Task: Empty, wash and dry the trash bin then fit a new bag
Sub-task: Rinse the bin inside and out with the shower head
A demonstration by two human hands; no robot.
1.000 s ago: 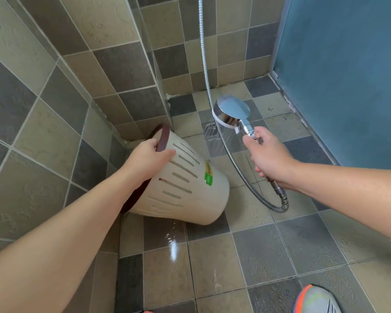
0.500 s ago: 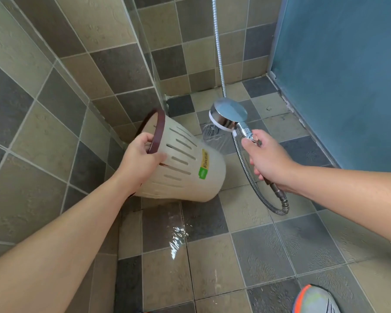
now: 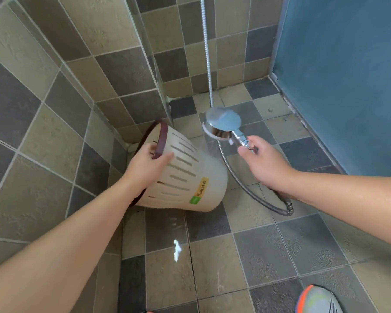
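Note:
A cream plastic trash bin (image 3: 190,177) with slotted sides, a dark brown rim and a yellow-green label lies tilted on its side over the wet tiled floor, mouth toward the left wall. My left hand (image 3: 147,170) grips its rim, thumb on the outer wall. My right hand (image 3: 264,166) holds the chrome handle of a shower head (image 3: 222,124), whose face points down and left toward the bin's base. The inside of the bin is hidden.
The metal shower hose (image 3: 239,184) loops from under my right wrist and runs up the back wall. A tiled wall (image 3: 43,109) is close on the left, a blue panel (image 3: 336,75) on the right. A grey and orange shoe (image 3: 316,300) shows at the bottom right.
The bin has turned in my left hand, its label rolling downward and its rim tipping up. The shower head has shifted slightly toward the bin.

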